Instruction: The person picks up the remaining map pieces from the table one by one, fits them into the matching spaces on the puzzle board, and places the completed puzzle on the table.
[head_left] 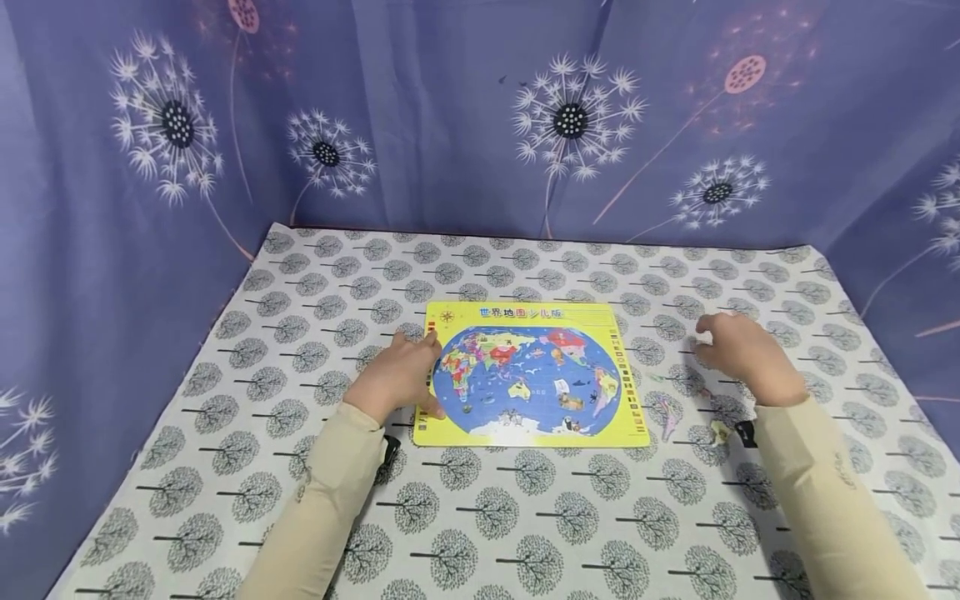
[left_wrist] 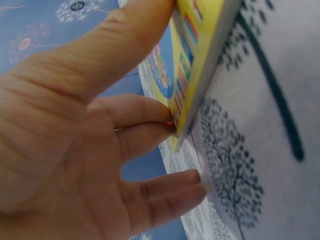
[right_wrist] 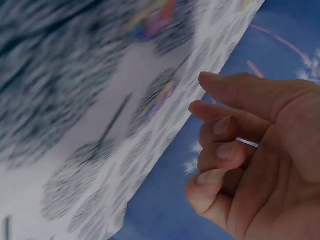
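A flat yellow-bordered world map puzzle board (head_left: 540, 375) lies on the patterned tablecloth. My left hand (head_left: 399, 375) rests against its left edge. In the left wrist view the thumb and two fingers touch the yellow border, while the other fingers reach down to the cloth. To the right of the board, my right hand (head_left: 738, 350) is above the cloth with nothing in it. Its thumb and index finger point forward and apart, and the other fingers bend loosely. Below and left of it lie a pink puzzle piece (head_left: 667, 419) and a yellowish piece (head_left: 718, 432).
The tablecloth (head_left: 480, 575) carries a grey tree print. Behind and beside the table hangs a blue dandelion-print curtain (head_left: 450, 100). Small colourful pieces (right_wrist: 159, 101) look blurred in the right wrist view.
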